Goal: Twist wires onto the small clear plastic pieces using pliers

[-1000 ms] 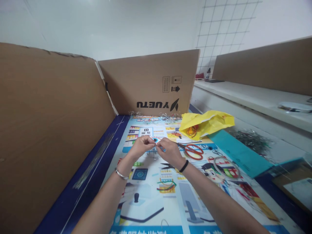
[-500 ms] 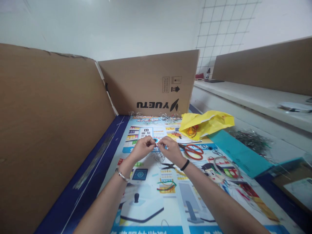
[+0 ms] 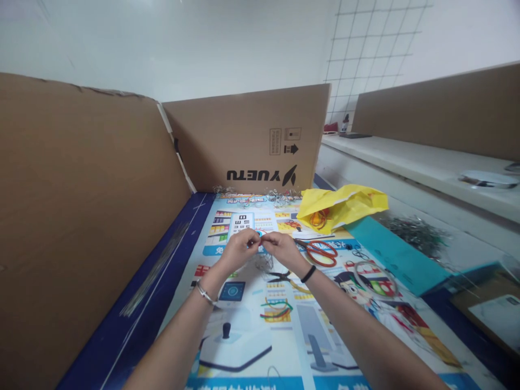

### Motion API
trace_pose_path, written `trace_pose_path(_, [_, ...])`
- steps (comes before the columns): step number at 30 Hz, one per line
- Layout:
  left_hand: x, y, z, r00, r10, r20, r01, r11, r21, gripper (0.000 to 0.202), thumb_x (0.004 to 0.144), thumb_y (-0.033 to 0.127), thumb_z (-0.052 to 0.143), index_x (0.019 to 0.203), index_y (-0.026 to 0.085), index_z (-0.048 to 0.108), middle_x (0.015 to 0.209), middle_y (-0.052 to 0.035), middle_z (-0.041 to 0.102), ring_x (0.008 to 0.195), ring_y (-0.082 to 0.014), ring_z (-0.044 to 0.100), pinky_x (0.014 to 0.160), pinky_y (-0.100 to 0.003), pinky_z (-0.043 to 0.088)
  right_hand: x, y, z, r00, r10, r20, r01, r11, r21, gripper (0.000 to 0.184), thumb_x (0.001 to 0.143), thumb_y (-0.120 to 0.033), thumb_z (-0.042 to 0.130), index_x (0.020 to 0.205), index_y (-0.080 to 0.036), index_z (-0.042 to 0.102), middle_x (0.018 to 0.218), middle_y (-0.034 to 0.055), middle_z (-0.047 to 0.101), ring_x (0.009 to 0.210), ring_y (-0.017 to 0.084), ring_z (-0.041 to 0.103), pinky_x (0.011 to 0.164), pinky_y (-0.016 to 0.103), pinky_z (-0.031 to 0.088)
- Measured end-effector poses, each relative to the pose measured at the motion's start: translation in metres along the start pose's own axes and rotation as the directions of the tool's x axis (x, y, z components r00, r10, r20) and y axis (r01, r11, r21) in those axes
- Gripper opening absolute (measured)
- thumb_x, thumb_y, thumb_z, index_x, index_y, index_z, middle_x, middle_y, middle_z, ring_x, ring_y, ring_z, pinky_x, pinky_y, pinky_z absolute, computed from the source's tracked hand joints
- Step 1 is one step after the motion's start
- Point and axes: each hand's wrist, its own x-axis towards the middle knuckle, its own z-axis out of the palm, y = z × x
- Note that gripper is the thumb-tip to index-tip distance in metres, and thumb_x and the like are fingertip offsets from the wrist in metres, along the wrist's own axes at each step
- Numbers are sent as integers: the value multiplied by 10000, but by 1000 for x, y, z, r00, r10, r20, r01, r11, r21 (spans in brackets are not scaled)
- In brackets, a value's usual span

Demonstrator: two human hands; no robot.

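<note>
My left hand [image 3: 241,247] and my right hand [image 3: 281,249] meet fingertip to fingertip above the printed table cover [image 3: 239,346]. Both are pinched closed; whatever lies between the fingers is too small to make out. Just below them is a small tangle of thin wire [image 3: 265,263]. To the right of my right hand lie orange-handled scissors [image 3: 322,253]. Black-jawed pliers with yellow handles [image 3: 281,277] rest below it, partly behind my right wrist. Nearer me are several short coloured wires [image 3: 277,310], green, red and yellow.
Cardboard panels [image 3: 244,135] stand at the back and left. A yellow bag [image 3: 345,206] lies at the back right, near a teal box flap [image 3: 394,252] and a heap of thin wire [image 3: 418,235]. A wire coil [image 3: 376,277] lies right; straight wires [image 3: 156,271] lie left.
My hands have drawn slightly closer, so the fingertips now touch or nearly touch. The view has shifted a little; the tools and wires stay where they were.
</note>
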Motion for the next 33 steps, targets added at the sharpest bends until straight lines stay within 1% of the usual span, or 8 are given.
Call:
trace_pose_path(5, [0,0,2,997,75,-36,-74,997,10,172,729,56,523,604,172,512,704,-15,594,678,-129,539,639,-245,424,1,1,0,997,67,29,-70,991,117,159,722,-210,500,705,-168,652,638,-12,616,609,125,537,584,226,408])
trace_pose_path(11, [0,-3,1,995,91,-49,-90,996,25,160,749,63,547,631,170,528,692,-14,595,675,-128,544,636,-243,433,2,4,-1,992,119,44,-125,969,214,159,694,-263,542,745,-161,651,628,-11,593,557,111,487,538,227,393])
trace_pose_path(14, [0,-4,1,995,89,-45,-87,995,39,155,755,71,552,638,169,528,693,-15,596,680,-130,547,636,-244,433,2,4,-1,991,128,49,-136,962,236,139,688,-271,556,719,-164,639,615,-16,580,549,106,476,534,226,390])
trace_pose_path(18, [0,-4,0,996,77,-33,-75,995,60,141,763,86,559,648,167,540,701,-19,604,676,-131,548,630,-244,432,2,7,0,990,132,48,-139,959,247,119,687,-266,560,713,-168,622,646,-11,587,567,107,485,537,223,395])
trace_pose_path(23, [0,-2,1,998,58,-3,-57,993,105,124,776,95,558,677,169,550,694,-12,607,668,-126,550,633,-237,435,1,9,1,990,133,39,-138,966,217,95,675,-247,540,688,-170,595,626,-19,570,559,106,482,541,222,388])
trace_pose_path(26, [0,-1,-1,999,43,30,-47,986,162,129,797,98,541,692,172,550,701,-5,605,687,-125,560,654,-233,438,1,6,2,991,130,22,-132,975,181,66,657,-213,525,662,-173,577,624,-20,567,571,109,486,557,224,386])
trace_pose_path(29, [2,-1,-7,998,16,63,-32,967,253,126,815,109,532,707,174,548,737,-7,610,723,-130,569,682,-236,435,0,3,1,992,125,11,-125,980,152,66,646,-194,512,664,-174,571,628,-19,569,579,111,488,565,225,385])
trace_pose_path(33, [3,-5,-13,997,-48,61,17,902,432,92,837,134,513,769,169,564,798,-42,628,770,-181,572,738,-308,412,-1,1,0,992,127,1,-126,986,106,58,613,-158,502,623,-175,556,594,-28,550,560,108,471,544,216,362])
